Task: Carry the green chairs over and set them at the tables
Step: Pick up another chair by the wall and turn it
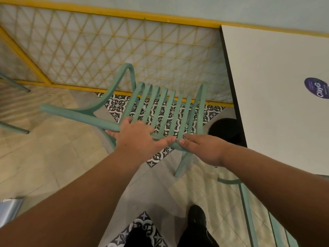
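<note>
As both hands (137, 138) (203, 148) clamp green chair (165, 111), rail under fingers.

- Left hand (137, 139) and right hand (204, 150): bare, no rings or watch seen.
- Forearms bare, no sleeves.
- Black shoe (196, 218), dark trousers (135, 237).

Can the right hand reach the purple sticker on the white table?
Probably yes. The right hand is busy gripping the green chair, so it would need to let go first. The purple sticker lies on the bare white table just beside that arm, with nothing in between.
</note>
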